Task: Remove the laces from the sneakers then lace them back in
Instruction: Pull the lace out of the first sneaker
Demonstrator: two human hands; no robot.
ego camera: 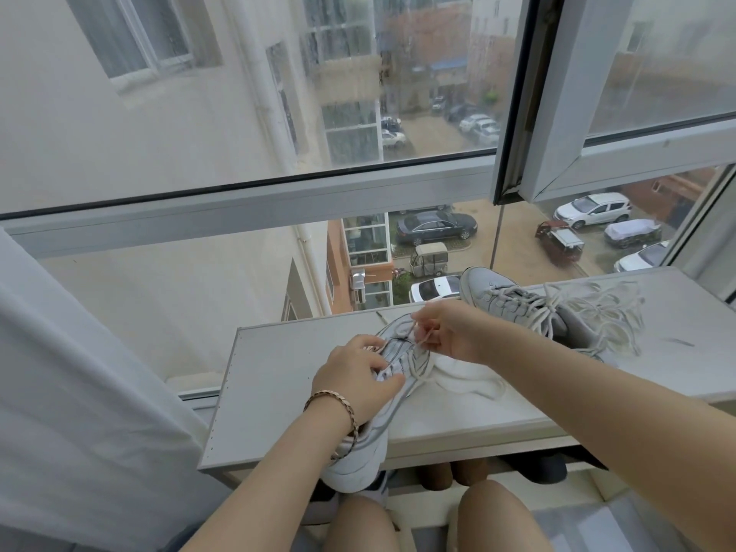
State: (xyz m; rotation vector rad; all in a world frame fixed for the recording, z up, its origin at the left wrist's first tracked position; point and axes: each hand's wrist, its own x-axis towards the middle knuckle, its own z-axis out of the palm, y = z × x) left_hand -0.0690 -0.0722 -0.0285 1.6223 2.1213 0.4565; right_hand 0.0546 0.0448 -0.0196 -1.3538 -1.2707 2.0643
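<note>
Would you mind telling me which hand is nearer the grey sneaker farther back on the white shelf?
Right. The right hand pinches a white lace just beside that grey sneaker; the left hand grips the nearer white sneaker, farther away.

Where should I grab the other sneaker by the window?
Probably the dark collar opening of the far sneaker, coming from the near side: its toe points away to the left, the opening faces up, and its loose laces spill right, so a grip on the collar rim avoids them.
</note>
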